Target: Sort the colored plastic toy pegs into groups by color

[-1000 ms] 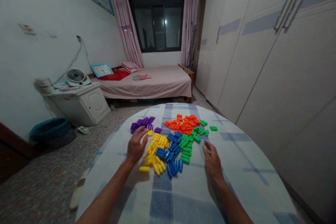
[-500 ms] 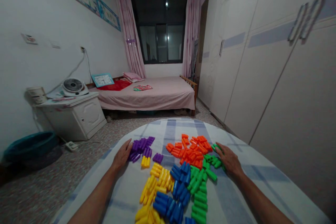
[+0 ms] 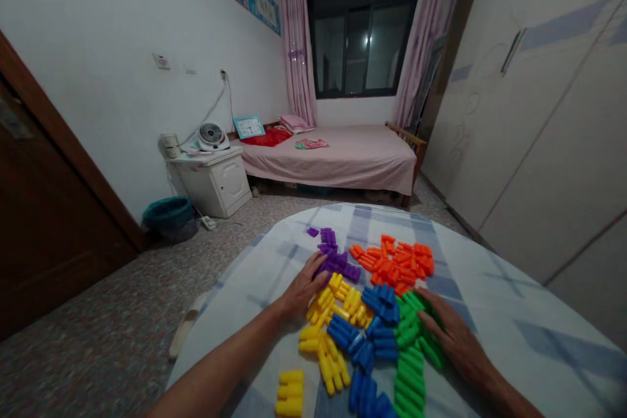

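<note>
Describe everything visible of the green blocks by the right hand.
The green blocks are bright, glossy and plastic-looking, made of joined, rounded bars. They lie clustered on the checked tablecloth in a band reaching the picture's bottom edge. Blue blocks border them on the left; orange blocks lie beyond. The right hand curves over their right side, apparently touching and partly hiding them.

Blocks (image 3: 385, 343): came in purple, orange, yellow, blue and green
Cloth (image 3: 264, 274): was white, crossed by blue-grey bands
Bed (image 3: 362, 151): was pink
Curtains (image 3: 298, 46): were pink
Bin (image 3: 169, 212): was teal
Wardrobe (image 3: 553, 111): was pale with lilac bands
</note>
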A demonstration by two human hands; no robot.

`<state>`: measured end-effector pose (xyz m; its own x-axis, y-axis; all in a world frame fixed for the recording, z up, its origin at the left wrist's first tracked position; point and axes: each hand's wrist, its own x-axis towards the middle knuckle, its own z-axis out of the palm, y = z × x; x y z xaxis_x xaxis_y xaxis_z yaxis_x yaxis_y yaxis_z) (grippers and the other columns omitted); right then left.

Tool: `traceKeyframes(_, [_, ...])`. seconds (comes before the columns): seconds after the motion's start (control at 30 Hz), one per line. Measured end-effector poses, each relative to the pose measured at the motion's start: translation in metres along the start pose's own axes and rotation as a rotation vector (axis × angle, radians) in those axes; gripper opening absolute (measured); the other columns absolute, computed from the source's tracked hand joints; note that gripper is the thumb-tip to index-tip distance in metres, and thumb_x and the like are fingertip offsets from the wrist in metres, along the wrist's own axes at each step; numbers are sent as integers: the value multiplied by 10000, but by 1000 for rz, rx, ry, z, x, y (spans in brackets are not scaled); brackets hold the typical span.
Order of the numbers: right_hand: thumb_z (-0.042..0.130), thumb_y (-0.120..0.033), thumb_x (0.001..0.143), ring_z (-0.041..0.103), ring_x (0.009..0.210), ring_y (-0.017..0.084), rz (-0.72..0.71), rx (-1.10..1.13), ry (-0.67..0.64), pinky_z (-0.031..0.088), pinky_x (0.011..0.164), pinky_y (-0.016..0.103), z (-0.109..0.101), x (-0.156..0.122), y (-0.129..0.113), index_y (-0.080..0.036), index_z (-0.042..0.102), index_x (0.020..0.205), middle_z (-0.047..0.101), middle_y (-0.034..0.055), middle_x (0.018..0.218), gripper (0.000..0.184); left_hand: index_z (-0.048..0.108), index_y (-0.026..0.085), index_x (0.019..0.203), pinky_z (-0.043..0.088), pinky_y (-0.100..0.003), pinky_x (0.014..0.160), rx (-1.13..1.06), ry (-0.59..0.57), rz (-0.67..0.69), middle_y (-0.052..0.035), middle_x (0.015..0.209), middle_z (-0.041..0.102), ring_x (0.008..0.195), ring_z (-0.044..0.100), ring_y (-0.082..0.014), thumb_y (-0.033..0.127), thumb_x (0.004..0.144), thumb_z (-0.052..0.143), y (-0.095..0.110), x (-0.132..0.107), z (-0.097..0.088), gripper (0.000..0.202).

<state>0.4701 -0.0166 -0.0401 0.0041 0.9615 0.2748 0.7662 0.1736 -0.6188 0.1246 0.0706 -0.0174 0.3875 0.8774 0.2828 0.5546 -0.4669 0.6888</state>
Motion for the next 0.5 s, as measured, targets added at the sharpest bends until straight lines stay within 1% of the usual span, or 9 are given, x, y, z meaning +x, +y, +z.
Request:
traceKeyframes(0.07, [405, -580, 825, 488, 1234, 257, -16, 48, -71, 398, 1043, 434, -3, -5, -13, -248, 554, 1249, 519, 75, 1350, 558, 453, 227, 1347, 320, -378, 1109, -18, -60, 66, -70, 1446, 401, 1329, 372, -205, 442, 917, 371, 9, -6, -7, 488])
traceKeyframes(0.13, [365, -556, 851, 467, 1255, 241, -27, 62, -87, 382, 1057, 426, -12, 3, -16, -260, 541, 1262, 497, 61, 1372, 536, 508, 226, 1298, 342, -358, 1095, -22, -1, 93, -64, 1363, 504, 1270, 446, -184, 434, 927, 343, 7, 1, -20, 456])
traceKeyframes(0.2, [327, -549, 863, 447, 1272, 246, -7, 21, -11, 342, 1081, 451, -24, 22, -2, -245, 542, 1255, 492, 75, 1375, 541, 550, 203, 1243, 340, -361, 1093, 4, 156, 72, -70, 1306, 551, 1239, 473, -172, 429, 936, 298, -7, 19, -35, 456])
traceKeyframes(0.23, [299, -544, 867, 436, 1279, 256, 11, -10, 40, 322, 1088, 472, -30, 36, 11, -221, 535, 1260, 483, 94, 1379, 560, 557, 193, 1228, 317, -378, 1107, 35, 219, 54, -76, 1321, 538, 1260, 451, -175, 429, 937, 280, -18, 32, -42, 466])
traceKeyframes(0.27, [270, -542, 870, 428, 1283, 267, 42, -42, 88, 307, 1091, 490, -34, 51, 26, -198, 539, 1252, 479, 119, 1379, 580, 551, 185, 1230, 291, -399, 1118, 76, 259, 32, -83, 1351, 509, 1288, 419, -182, 430, 935, 271, -30, 46, -47, 475])
traceKeyframes(0.3, [264, -547, 864, 415, 1292, 278, 58, -77, 120, 290, 1096, 499, -37, 66, 42, -182, 560, 1223, 487, 140, 1367, 591, 535, 172, 1245, 271, -419, 1125, 116, 265, -6, -99, 1381, 477, 1314, 387, -196, 429, 931, 268, -42, 59, -50, 486])
traceKeyframes(0.4, [291, -560, 840, 385, 1310, 294, 42, -130, 134, 270, 1100, 513, -34, 110, 82, -191, 611, 1134, 527, 140, 1329, 571, 510, 97, 1262, 248, -458, 1124, 179, 200, -88, -174, 1390, 451, 1342, 347, -244, 419, 913, 286, -76, 97, -47, 525])
traceKeyframes(0.43, [290, -562, 840, 401, 1301, 289, 58, -120, 137, 276, 1096, 514, -30, 122, 89, -203, 612, 1132, 539, 128, 1319, 564, 510, 85, 1260, 243, -456, 1126, 182, 175, -90, -183, 1379, 462, 1338, 356, -248, 415, 907, 293, -84, 107, -42, 529])
traceKeyframes(0.5, [295, -576, 838, 438, 1275, 277, 101, -70, 138, 281, 1094, 509, -19, 141, 90, -218, 598, 1162, 550, 105, 1312, 570, 514, 101, 1257, 230, -440, 1133, 171, 124, -60, -164, 1361, 490, 1320, 387, -233, 406, 902, 292, -93, 124, -30, 518])
